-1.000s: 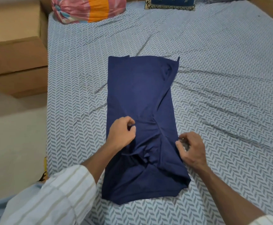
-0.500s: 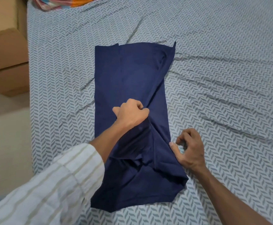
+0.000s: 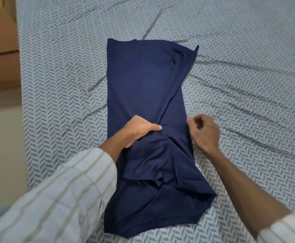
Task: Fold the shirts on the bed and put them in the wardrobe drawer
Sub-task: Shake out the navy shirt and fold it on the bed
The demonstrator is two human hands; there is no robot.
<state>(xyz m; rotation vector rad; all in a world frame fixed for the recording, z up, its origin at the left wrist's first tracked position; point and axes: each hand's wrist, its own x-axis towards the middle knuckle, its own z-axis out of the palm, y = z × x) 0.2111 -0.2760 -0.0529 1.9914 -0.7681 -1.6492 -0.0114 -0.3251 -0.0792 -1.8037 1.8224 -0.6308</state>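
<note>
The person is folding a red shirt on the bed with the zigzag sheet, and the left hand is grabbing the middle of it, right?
Almost. The shirt is dark navy blue, not red, as the head view shows. The rest holds: it lies on the bed with the zigzag sheet, and the left hand grips its middle.

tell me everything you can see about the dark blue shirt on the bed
The shirt is plain navy, soft-looking knit fabric, already folded into a long narrow strip lying lengthwise on the patterned bed sheet. Its far end lies flat with one corner sticking out; the near end is rumpled and bunched. The left hand grips a pinch of cloth at the middle, pulling creases toward it. The right hand is curled at the right edge; whether it holds cloth is unclear.
</note>
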